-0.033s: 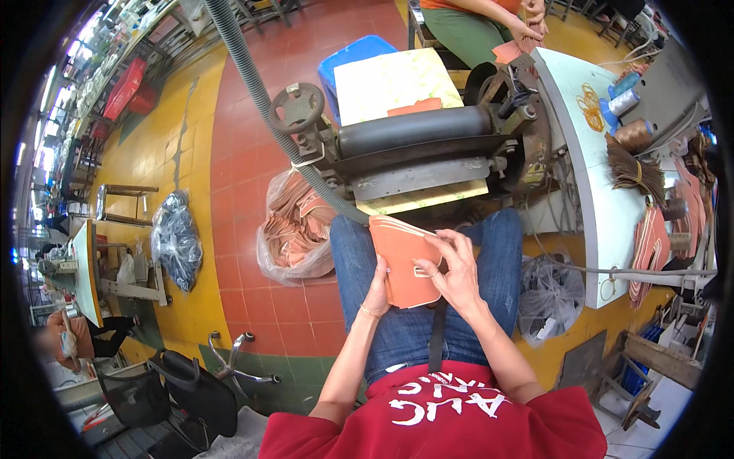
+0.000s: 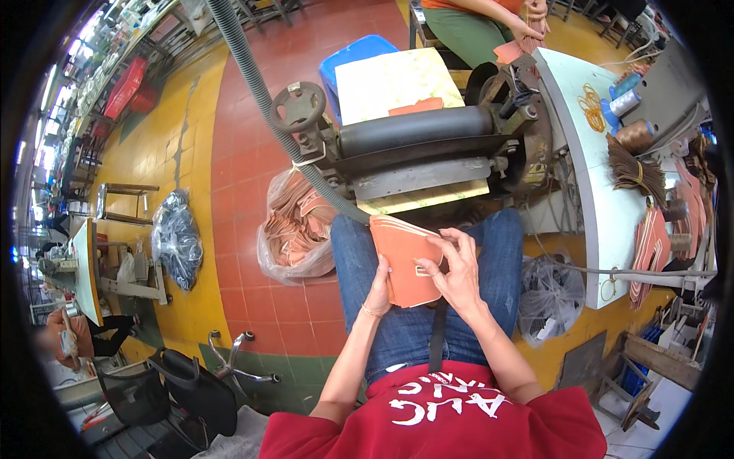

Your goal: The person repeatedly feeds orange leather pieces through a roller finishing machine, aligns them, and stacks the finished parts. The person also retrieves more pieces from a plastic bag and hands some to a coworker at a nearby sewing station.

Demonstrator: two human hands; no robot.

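Observation:
Over my lap sits a stack of flat orange cut pieces (image 2: 404, 256), with pale edges fanned a little at the top and a small pale-rimmed slot near the right side. My left hand (image 2: 375, 289) grips the stack's lower left edge, thumb on top and fingers beneath. On the right edge rests my right hand (image 2: 460, 277), its thumb by the slot and its bent fingers at the upper right corner. Just ahead stands a machine with a wide black roller (image 2: 417, 130). One orange piece (image 2: 417, 106) lies on the pale yellow board (image 2: 382, 76) behind the roller.
Left of my knees is a clear bag of orange pieces (image 2: 294, 229). A ribbed hose (image 2: 248, 69) passes beside the handwheel (image 2: 298, 107). At right, a pale table (image 2: 569, 115) holds thread spools (image 2: 633, 136) and a tied brown bundle (image 2: 636, 170). Another person (image 2: 474, 30) sits beyond the machine.

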